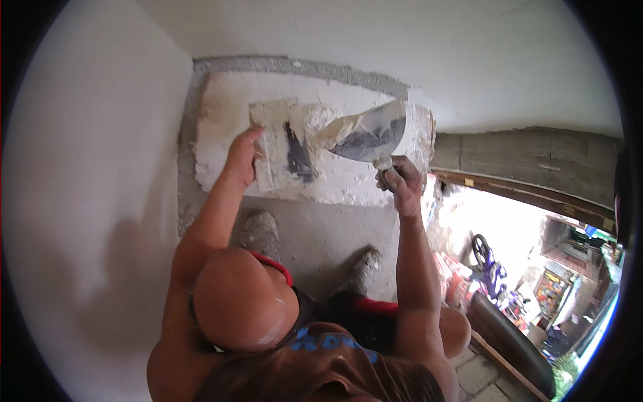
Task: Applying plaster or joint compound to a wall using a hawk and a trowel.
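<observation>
1. While crouching at the bottom of the frame, wears a brown shirt [321, 362] with blue print and bends a bare left knee [244, 298] up at lower centre-left.
2. Grasps a broad scraper [368, 137] right of centre, with the right hand [403, 184] clenched round its short handle; aims the wide blade toward the upper frame, with pale paste thick at its left end.
3. Grasps a rectangular plate [278, 144] left of centre, with the left hand [246, 154] closed on its left edge and some fingers hidden; bears pale smears and a dark streak on its face.
4. Keeps both tools over a pale board [224, 144] across upper centre; cannot tell whether touching it.
5. Plants dusty shoes [260, 234] mid-frame on the grey floor [321, 224].
6. Faces pale walls [469, 60] at left and top.
7. Overlooks, at lower right, a purple two-wheeler [492, 271] well below a wooden edge [522, 191].
</observation>
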The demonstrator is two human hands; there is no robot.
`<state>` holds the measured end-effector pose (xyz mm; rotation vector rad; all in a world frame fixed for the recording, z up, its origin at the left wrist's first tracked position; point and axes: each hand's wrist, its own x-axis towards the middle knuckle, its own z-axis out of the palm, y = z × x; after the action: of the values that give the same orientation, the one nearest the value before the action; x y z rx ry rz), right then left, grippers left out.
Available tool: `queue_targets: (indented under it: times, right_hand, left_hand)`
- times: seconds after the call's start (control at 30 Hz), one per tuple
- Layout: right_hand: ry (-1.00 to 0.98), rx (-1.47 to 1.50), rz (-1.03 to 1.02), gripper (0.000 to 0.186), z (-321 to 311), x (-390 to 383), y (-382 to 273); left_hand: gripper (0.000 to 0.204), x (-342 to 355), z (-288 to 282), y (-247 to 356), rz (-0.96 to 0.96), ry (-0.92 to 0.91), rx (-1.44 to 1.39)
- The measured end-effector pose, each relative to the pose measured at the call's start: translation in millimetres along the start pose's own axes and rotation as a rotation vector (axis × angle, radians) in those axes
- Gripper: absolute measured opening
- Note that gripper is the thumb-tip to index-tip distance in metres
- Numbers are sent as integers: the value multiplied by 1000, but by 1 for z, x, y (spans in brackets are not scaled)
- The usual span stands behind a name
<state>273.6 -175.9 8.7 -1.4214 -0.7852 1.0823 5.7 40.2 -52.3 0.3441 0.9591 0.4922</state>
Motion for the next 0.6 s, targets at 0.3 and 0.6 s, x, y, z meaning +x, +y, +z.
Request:
queue_targets:
  times: [0.3, 0.6]
  right_hand:
    - [31, -908, -761, 42, 49, -28, -5]
    - [6, -933, -852, 44, 65, -3, -19]
  left_hand:
    - [41, -42, 19, 3, 76, -241, -60]
    - [44, -88, 9, 31, 478, -391, -102]
